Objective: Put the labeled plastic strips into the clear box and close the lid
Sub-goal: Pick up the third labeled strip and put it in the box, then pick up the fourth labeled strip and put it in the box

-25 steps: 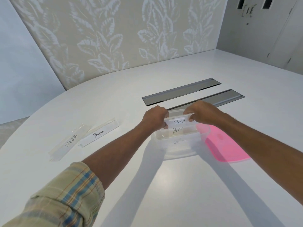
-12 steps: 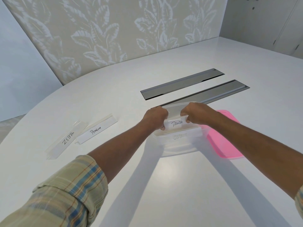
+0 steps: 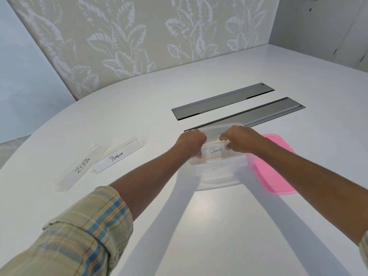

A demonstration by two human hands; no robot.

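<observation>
A clear plastic box (image 3: 219, 177) stands open on the white table (image 3: 199, 226). Over it, my left hand (image 3: 191, 143) and my right hand (image 3: 239, 138) each grip one end of a plastic strip labeled PANDA (image 3: 216, 152), held level inside the box's opening. Another labeled strip shows faintly through the box's near wall. The pink lid (image 3: 274, 172) lies flat on the table to the right of the box, partly under my right forearm. Two more strips lie to the left: ZEBRA (image 3: 79, 167) and PENGUIN (image 3: 117, 156).
Two long grey metal cable hatches (image 3: 223, 101) are set into the table behind the box. A leaf-patterned partition (image 3: 139, 36) stands at the table's far edge.
The PANDA strip has sunk lower into the box and now covers the BEAR strip that showed a second ago. Both hands stayed on its ends.
</observation>
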